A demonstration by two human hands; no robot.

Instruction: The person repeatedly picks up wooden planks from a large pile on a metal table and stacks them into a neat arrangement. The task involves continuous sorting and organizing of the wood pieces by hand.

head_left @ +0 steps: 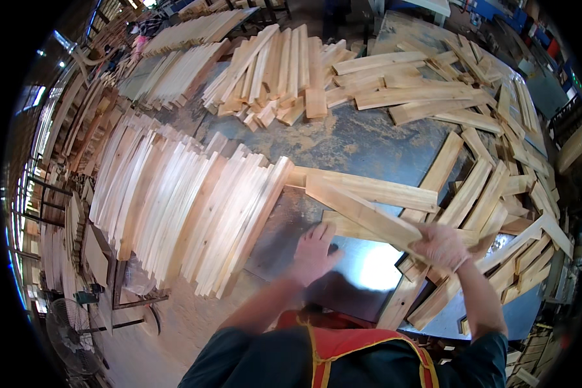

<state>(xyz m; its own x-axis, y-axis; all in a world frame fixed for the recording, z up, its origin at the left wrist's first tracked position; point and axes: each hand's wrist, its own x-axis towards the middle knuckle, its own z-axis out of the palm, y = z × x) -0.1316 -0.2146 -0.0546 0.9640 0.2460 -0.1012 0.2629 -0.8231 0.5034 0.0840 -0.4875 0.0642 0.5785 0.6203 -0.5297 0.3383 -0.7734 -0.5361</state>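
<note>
Right hand: here's the right hand (438, 246) at 4 o'clock in the view, fingers closed around the near end of the held board (362, 210).
Held board: slanting from that grip toward 10 o'clock, its far end crossing over the long board (394, 191) in view; whether they touch, I can't tell.
Left hand: down at 5 o'clock, the left hand (315, 252) has its fingers extended and thumb well apart, nothing gripped; fingertips right by the left end of the short board (339, 224), contact unclear.
Short board: partly covered by the held board, lying on the dark surface (375, 142).
Row: big one at 9 o'clock, a row (187, 200) of pale boards packed side by side.
Pile: over at 3 o'clock, a jumbled pile (478, 194), boards crossing every way.
Bundle: up at 12, a loose bundle (284, 68), sawdust scattered just below.
Fan: 8 o'clock, a round fan (71, 330).
</note>
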